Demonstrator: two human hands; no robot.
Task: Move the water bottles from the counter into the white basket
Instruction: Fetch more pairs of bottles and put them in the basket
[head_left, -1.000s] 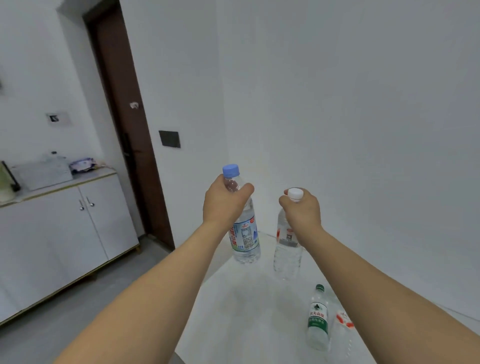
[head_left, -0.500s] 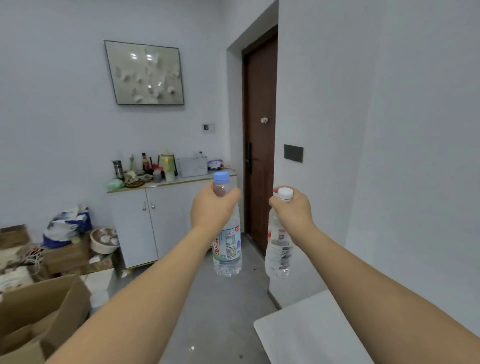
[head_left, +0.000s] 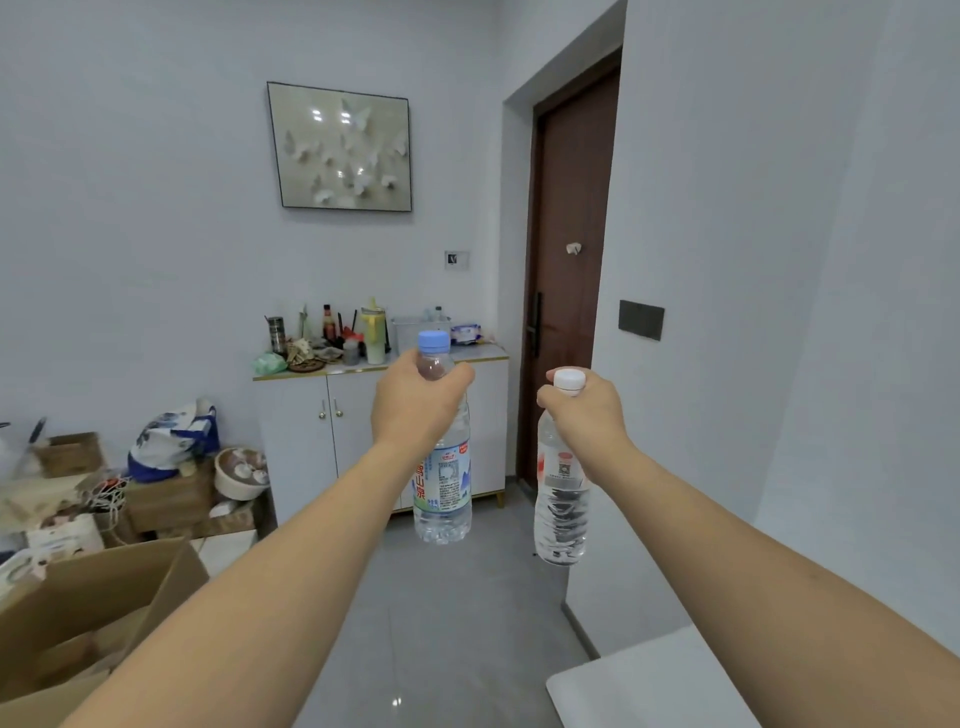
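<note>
A corner of the white surface (head_left: 649, 686) shows at the lower right, under the right forearm. Both arms reach forward over the grey floor (head_left: 457, 613). The left hand (head_left: 415, 410) has its grip clamped around the neck of the blue-capped bottle (head_left: 442, 488), which hangs upright in the air. The right hand (head_left: 589, 418) has its grip closed around the neck of the white-capped bottle (head_left: 561, 514), just beside it. Farther off stand a white cabinet (head_left: 306, 436), cluttered on top, and a brown door (head_left: 569, 208). The basket cannot be made out.
</note>
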